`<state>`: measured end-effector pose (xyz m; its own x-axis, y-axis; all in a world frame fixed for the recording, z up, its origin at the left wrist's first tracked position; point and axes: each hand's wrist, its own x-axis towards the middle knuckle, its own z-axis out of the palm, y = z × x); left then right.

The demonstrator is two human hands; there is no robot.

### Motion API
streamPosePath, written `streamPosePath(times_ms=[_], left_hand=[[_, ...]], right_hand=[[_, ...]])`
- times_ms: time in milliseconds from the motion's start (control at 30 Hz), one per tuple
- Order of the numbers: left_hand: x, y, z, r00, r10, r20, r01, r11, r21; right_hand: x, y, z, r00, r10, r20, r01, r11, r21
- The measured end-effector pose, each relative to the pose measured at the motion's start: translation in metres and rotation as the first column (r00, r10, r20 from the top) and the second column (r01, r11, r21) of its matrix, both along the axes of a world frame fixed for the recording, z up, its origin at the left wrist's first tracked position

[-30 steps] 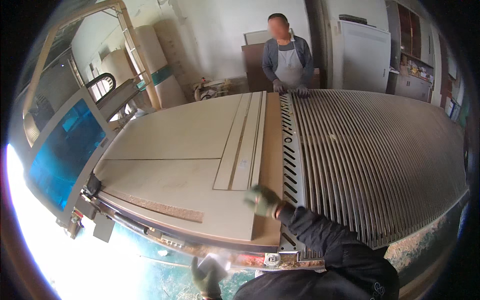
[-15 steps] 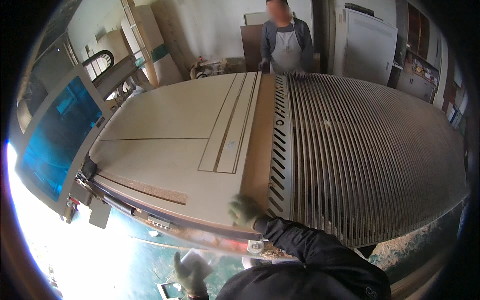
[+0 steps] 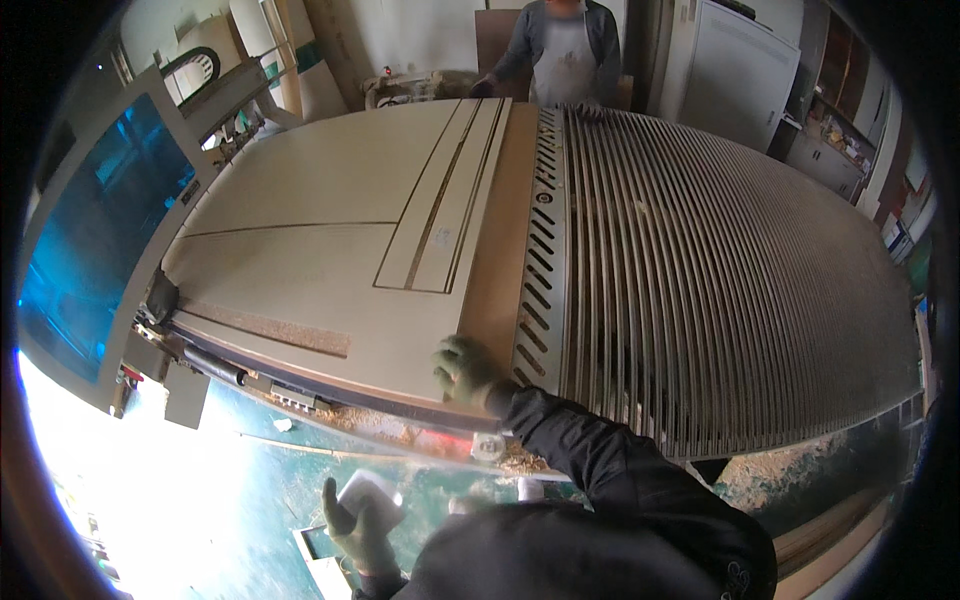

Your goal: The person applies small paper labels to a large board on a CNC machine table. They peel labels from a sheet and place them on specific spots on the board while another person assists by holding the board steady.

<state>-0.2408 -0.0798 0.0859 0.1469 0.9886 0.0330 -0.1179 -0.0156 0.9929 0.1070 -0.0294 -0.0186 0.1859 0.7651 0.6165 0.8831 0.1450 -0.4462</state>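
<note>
- The slatted bed (image 3: pixel 740 280) spreads across the right, its bars running from near to far.
- The pale panel (image 3: pixel 290 285), grooved with cut lines, lies left of it, over a brown board (image 3: pixel 490 240) that shows along its right edge.
- My gloved right hand (image 3: pixel 466 372) is half open and empty-palmed, fingers loosely curled over the panel's near right corner.
- My gloved left hand (image 3: pixel 364 540), nearer and left, is partly closed round a flat white piece (image 3: pixel 374 492).

The gloved right hand (image 3: pixel 468 375) lies palm down, fingers bent, at the cream panel's (image 3: pixel 300 272) near right corner; the gloved left hand (image 3: pixel 362 537), fingers upturned, is before its near edge.
</note>
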Motion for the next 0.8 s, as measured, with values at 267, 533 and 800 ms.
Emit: streamPosePath(times_ms=[267, 533, 800], left_hand=[[-0.053, 0.024, 0.009, 0.997, -0.020, 0.079, 0.017, 0.999, 0.036], [-0.121, 0.047, -0.004, 0.997, 0.018, 0.078, -0.015, 0.999, -0.037], [-0.162, 0.074, -0.022, 0.999, -0.035, 0.013, 0.035, 0.999, 0.009]], right_hand=[[-0.005, -0.005, 0.017, 0.999, 0.018, 0.037, -0.018, 1.000, -0.016], [-0.019, -0.005, 0.015, 0.995, -0.088, 0.045, 0.090, 0.995, -0.033], [-0.027, 0.000, 0.016, 0.993, -0.112, 0.031, 0.112, 0.993, -0.024]])
